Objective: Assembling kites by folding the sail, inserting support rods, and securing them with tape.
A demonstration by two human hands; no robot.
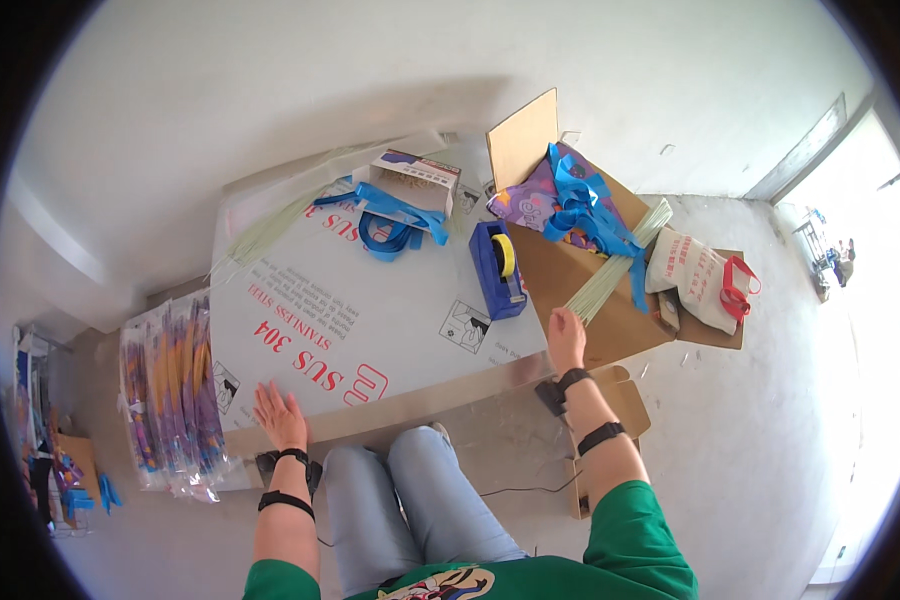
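My left hand point(280, 415) lies flat with its fingers spread on the near left edge of the table, which is covered by a grey sheet point(410, 320) with red print. It holds nothing. On the right, the fingers of my right hand point(567, 343) are closed at the near end of a bundle of thin pale-green rods point(604, 285). The rods slant across an open cardboard box point(625, 335). Over their middle hang blue ribbons point(580, 200), beside purple printed fabric point(526, 204) in the box. A blue tape dispenser point(492, 275) with yellow tape stands just left of the box.
Toward the back of the table are a small open carton point(420, 175), a coil of blue ribbon point(385, 236) and more pale rods point(275, 225). Several bagged purple packs point(173, 385) hang at the left edge. A white bag point(692, 280) with red handles sits far right.
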